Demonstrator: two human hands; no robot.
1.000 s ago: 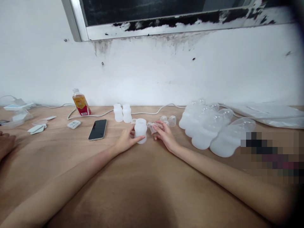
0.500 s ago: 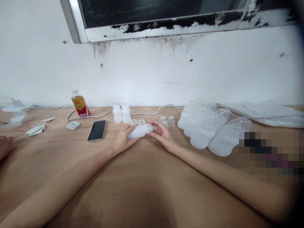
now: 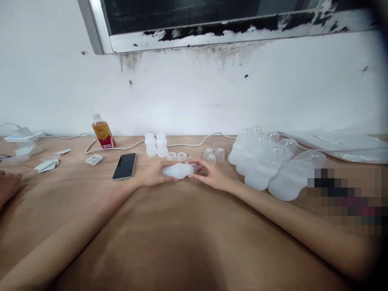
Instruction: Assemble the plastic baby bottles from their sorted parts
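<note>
A frosted white baby bottle (image 3: 178,171) lies on its side between my hands, its base to the left. My left hand (image 3: 154,173) is wrapped round the base end. At the other end, a clear teat (image 3: 197,167) points right, and the thumb and fingertips of my right hand (image 3: 210,173) close around the neck there. Just behind the bottle are two white rings (image 3: 176,156). Several clear dome caps (image 3: 214,154) stand behind my right hand. Two open frosted bottles (image 3: 156,144) stand upright behind the rings.
Several capped bottles (image 3: 266,161) lie grouped at the right. A phone (image 3: 124,166), a drink bottle (image 3: 103,131), a small white box (image 3: 93,160) and white flat pieces (image 3: 47,165) are on the left. A white cable (image 3: 194,144) runs along the wall. Another person's hand (image 3: 9,186) rests at the left edge.
The baby bottle has turned to lie more level, with its teat end slightly lower. My left hand has shifted a little left, and my right fingers have shifted on the neck.
</note>
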